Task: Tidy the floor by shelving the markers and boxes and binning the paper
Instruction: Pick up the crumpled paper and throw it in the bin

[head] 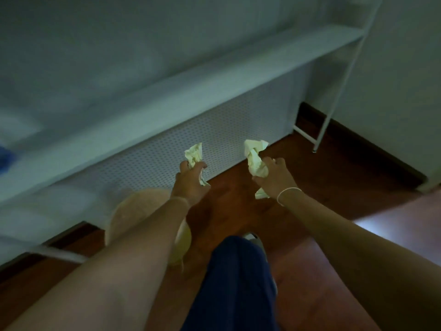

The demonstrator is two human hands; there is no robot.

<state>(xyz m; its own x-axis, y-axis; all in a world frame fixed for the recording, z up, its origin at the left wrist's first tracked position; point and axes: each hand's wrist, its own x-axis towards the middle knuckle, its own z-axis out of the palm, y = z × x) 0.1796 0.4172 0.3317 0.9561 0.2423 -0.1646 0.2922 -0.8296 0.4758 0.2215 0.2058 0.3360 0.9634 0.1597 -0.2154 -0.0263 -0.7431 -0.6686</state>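
- Both arms are stretched out over the floor, and each hand has a wad of paper in it.
- The left hand has its fingers curled tight round a crumpled paper wad, most of it poking out above the fist.
- The right hand grips a second, bigger wad, with a tail of it showing below the palm.
- Both wads are up off the floor, held just in front of the perforated white panel.
- Best play now, I'd say: keep both fists closed and carry the pair to the bin in one trip. The round, pale basket-like thing under the left forearm could be that bin, but it's too blurred to call.
- Watch that loose tail on the right; squeeze it in or it may snag or tear off.
- Texture check: the paper is pale yellowish, creased, light and springy. The floor is smooth reddish-brown wood, and the shelf is flat white board on a thin white frame.
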